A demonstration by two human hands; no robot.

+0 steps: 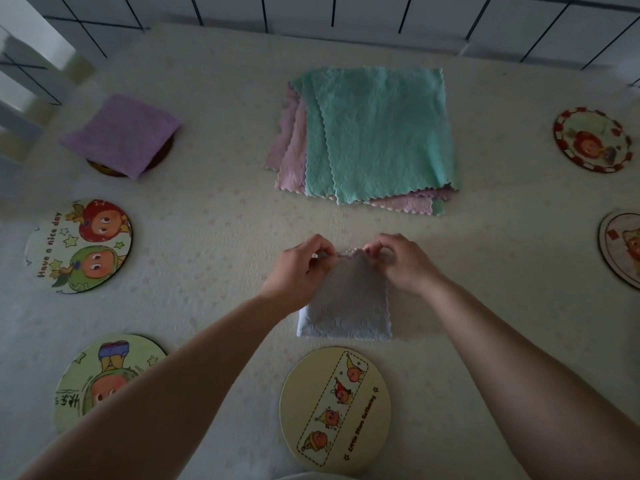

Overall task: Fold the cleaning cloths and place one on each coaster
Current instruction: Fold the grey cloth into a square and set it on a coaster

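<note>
A pale lilac-grey cloth (346, 306) lies folded small on the table in front of me. My left hand (301, 268) pinches its far left corner and my right hand (403, 265) pinches its far right corner. A stack of unfolded teal and pink cloths (374, 133) lies behind it. At the far left a folded purple cloth (121, 133) rests on a dark coaster (104, 169). Bare cartoon coasters lie around: one near me (334, 408), two at the left (78, 245) (100, 372), two at the right (592, 138) (621, 247).
The table carries a pale patterned cover (214, 209). A white grid wall (346, 12) runs along the far edge. A white frame (24, 64) stands at the far left corner.
</note>
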